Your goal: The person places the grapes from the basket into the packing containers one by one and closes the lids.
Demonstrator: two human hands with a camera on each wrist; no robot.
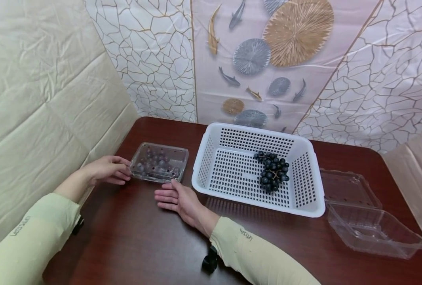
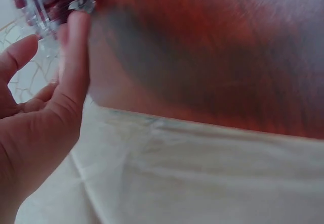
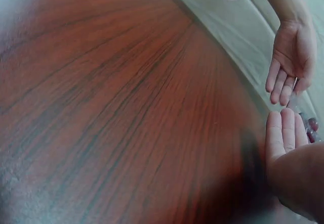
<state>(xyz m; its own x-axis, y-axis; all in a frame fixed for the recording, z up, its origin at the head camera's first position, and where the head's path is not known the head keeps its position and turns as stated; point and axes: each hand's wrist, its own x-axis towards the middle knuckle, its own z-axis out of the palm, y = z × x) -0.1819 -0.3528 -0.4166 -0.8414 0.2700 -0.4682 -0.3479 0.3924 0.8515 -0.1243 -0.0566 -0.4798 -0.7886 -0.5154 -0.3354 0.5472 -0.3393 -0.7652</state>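
A closed clear plastic clamshell box (image 1: 160,162) with dark red grapes inside sits on the table's left side. My left hand (image 1: 112,170) is at the box's left edge, fingers extended and loosely bent. By the box's near right corner is my right hand (image 1: 177,199), its fingers straight and the thumb tip right at the rim. In the left wrist view the fingertips (image 2: 78,21) overlap the edge of the grape box (image 2: 50,1). The right wrist view shows both hands with fingers stretched out beside the box, which is mostly hidden there.
A white perforated basket (image 1: 229,194) stands in the middle, holding a bunch of black grapes (image 1: 273,170). To its right lies an empty clear clamshell (image 1: 371,225) with its lid open. Cloth-covered walls (image 1: 54,91) border the dark wooden table (image 1: 143,237).
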